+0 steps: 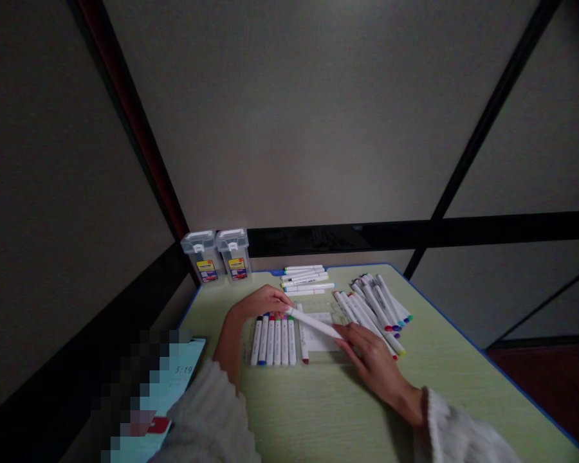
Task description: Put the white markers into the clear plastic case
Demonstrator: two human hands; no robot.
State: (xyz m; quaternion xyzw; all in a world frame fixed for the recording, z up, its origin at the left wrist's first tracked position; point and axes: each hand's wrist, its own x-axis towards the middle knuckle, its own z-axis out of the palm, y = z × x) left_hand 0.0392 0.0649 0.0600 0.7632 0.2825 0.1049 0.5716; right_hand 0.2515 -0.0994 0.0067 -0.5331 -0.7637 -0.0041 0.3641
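Observation:
A white marker (314, 322) is held aslant between my two hands above a clear plastic tray. My left hand (263, 302) pinches its far left end, and my right hand (372, 357) grips its near right end between thumb and fingers. Under the left hand, a row of white markers (273, 342) with coloured ends lies side by side in the tray's left part. A single marker with a dark red end (303, 341) lies apart from that row. To its right, a white sheet (318, 337) shows, partly covered by the held marker.
Loose markers (379, 305) lie piled at the right, close to my right hand. Several more markers (306, 278) lie at the table's far edge. Two clear lidded boxes (234, 257) stand at the back left. A lit screen (178, 373) is by my left arm. Walls enclose the table (309, 418).

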